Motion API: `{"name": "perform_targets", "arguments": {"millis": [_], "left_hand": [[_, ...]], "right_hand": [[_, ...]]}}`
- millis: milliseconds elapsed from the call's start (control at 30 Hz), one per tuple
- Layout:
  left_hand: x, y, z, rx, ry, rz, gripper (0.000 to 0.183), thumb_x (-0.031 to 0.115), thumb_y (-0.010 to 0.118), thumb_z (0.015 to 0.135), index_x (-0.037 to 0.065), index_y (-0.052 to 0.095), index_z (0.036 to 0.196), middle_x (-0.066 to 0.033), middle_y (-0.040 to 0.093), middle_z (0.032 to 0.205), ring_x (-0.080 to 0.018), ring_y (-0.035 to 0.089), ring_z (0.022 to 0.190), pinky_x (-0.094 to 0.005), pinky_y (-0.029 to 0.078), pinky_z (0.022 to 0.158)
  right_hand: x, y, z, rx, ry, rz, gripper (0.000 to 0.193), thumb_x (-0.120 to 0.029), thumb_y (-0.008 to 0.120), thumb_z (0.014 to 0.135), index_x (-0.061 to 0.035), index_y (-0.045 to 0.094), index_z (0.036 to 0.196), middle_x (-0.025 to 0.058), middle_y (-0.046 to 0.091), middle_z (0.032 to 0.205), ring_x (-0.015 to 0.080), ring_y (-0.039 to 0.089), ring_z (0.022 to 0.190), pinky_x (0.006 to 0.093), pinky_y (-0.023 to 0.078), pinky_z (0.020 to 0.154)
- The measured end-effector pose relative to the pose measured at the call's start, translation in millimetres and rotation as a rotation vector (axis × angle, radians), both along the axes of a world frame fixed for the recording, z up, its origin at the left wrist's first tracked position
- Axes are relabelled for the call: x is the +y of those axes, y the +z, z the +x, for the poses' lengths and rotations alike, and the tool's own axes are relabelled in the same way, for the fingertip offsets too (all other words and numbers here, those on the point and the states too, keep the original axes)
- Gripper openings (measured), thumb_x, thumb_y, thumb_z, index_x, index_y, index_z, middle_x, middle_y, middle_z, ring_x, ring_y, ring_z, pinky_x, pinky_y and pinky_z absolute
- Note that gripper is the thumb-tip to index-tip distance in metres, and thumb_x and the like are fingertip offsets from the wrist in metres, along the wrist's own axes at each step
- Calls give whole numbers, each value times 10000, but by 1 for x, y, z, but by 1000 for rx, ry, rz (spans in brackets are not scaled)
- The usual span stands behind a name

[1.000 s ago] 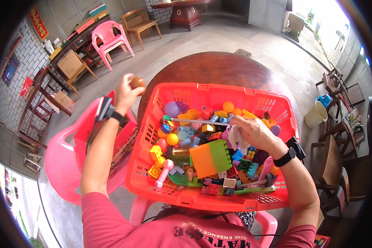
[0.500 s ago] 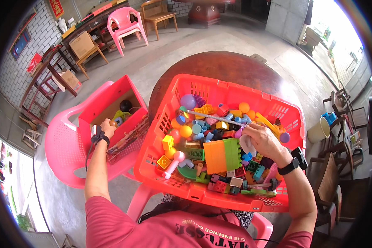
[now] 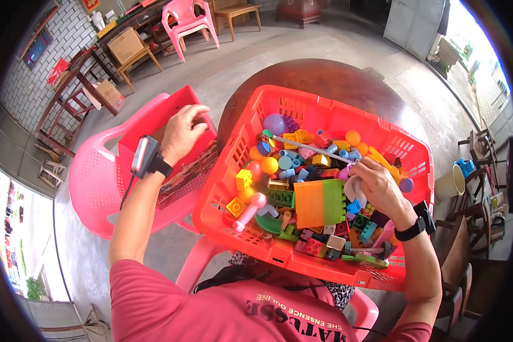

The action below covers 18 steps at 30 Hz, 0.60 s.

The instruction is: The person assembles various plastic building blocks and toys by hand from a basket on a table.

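Red box [image 3: 142, 130] partly blocked (by left hand [image 3: 182, 134]), bottom of toy pile [image 3: 310, 205] hidden, pedestal [image 3: 298, 11] cropped

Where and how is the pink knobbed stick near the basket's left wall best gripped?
Grip the pink stick across its slim middle, probably from above with the left hand: it lies slanted with nothing over it, and its knobbed ends are wider than the shaft, so a thumb-and-finger pinch there should resist slipping.

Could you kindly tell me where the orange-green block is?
In the head view, the orange-green block lies in the red basket, left of the right hand.
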<state>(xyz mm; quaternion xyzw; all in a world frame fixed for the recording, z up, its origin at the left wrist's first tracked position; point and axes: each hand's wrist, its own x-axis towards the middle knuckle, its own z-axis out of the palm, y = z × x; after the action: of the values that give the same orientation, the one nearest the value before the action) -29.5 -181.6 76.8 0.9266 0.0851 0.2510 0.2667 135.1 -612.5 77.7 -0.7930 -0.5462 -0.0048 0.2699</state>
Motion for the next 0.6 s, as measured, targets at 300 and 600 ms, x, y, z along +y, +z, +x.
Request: {"name": "perform_targets", "arguments": {"millis": [300, 600], "left_hand": [[-124, 29, 4, 546, -731, 609, 305, 169, 721, 725, 114, 620, 1007, -74, 566, 985, -246, 597, 944, -388, 450, 840], [-113, 11, 19, 459, -677, 711, 214, 101, 659, 754, 110, 604, 961, -94, 533, 979, -284, 600, 921, -421, 489, 786]], "right_hand": [[3, 13, -8, 2, 81, 63, 183, 2, 622, 742, -34, 599, 920, 128, 559, 890, 334, 603, 781, 408, 516, 675], [3, 14, -13, 1, 79, 74, 210, 8, 636, 743, -42, 603, 945, 113, 549, 884, 312, 597, 794, 390, 508, 685]]}}
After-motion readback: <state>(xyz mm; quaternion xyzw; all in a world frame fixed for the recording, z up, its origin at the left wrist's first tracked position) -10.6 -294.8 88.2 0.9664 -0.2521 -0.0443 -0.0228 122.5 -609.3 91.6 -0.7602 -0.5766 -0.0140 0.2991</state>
